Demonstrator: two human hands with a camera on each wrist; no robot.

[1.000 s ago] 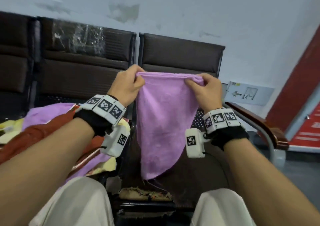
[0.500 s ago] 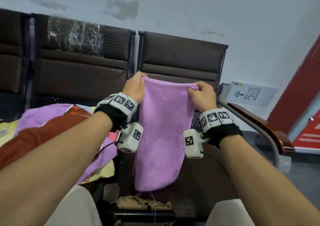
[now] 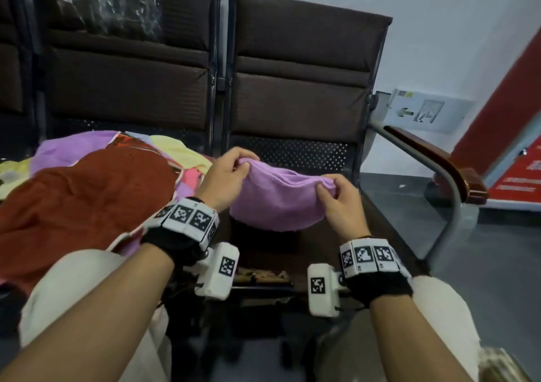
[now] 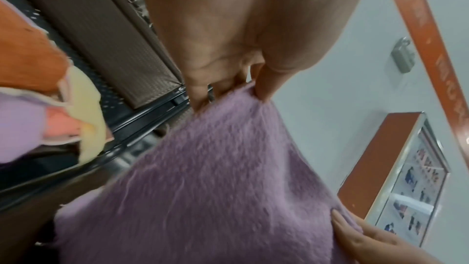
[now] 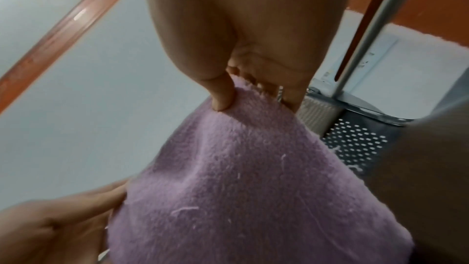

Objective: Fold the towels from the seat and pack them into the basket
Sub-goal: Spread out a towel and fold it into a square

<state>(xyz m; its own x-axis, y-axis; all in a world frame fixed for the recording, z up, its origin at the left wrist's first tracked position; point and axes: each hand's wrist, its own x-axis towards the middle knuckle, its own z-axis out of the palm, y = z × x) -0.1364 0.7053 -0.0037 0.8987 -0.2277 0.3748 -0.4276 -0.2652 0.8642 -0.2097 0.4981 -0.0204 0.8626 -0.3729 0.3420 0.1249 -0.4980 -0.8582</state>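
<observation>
I have the purple towel [image 3: 275,200] pinched at its two top corners, sagging in a shallow curve between my hands just above the empty brown seat [image 3: 389,229]. To do this fold well, I judge I should keep both corners level, let the hanging part settle flat on the seat, then lay the top edge down squarely — pulling the slack out so no crease gets trapped. My left hand [image 3: 227,176] grips its corner between thumb and curled fingers; my right hand [image 3: 341,203] does the same at the other end, thumb pressed into the pile. The towel is fuzzy, soft, a little linty, and limp — it will slump wherever I don't support it. Beside it, on the next seat to my left, lies the heap of other towels [image 3: 87,188], rust-red on top with yellow, pink and purple beneath. No basket shows in any view.
</observation>
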